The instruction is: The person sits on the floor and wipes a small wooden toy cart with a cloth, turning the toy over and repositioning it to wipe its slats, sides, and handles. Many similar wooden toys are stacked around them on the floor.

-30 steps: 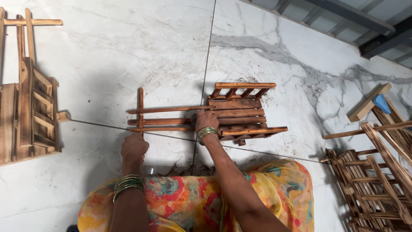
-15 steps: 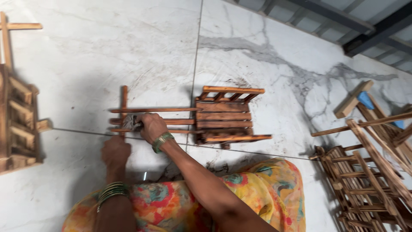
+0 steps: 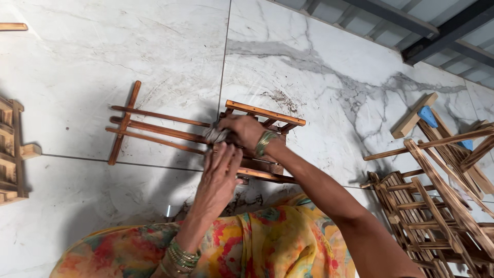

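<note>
A dark-stained wooden slatted frame (image 3: 154, 131) lies flat on the white marble floor (image 3: 154, 51) in front of me, its long slats reaching left to a crossbar. My right hand (image 3: 244, 131), with a bangle at the wrist, presses down on the middle of the frame and is closed on a small grey pad (image 3: 216, 135). Just below it is my left hand (image 3: 221, 172), fingers straight and together, their tips resting on the slats beside the pad. My yellow patterned clothing (image 3: 267, 247) fills the bottom of the view.
A pile of similar wooden frames (image 3: 427, 216) lies at the right, with loose sticks and a blue piece (image 3: 427, 116) above it. Another stack of frames (image 3: 10, 149) is at the left edge. Dust (image 3: 280, 95) marks the floor behind the frame.
My right hand has slid from the left part of the slats back to the frame's middle. My left hand has come up from near my lap onto the slats.
</note>
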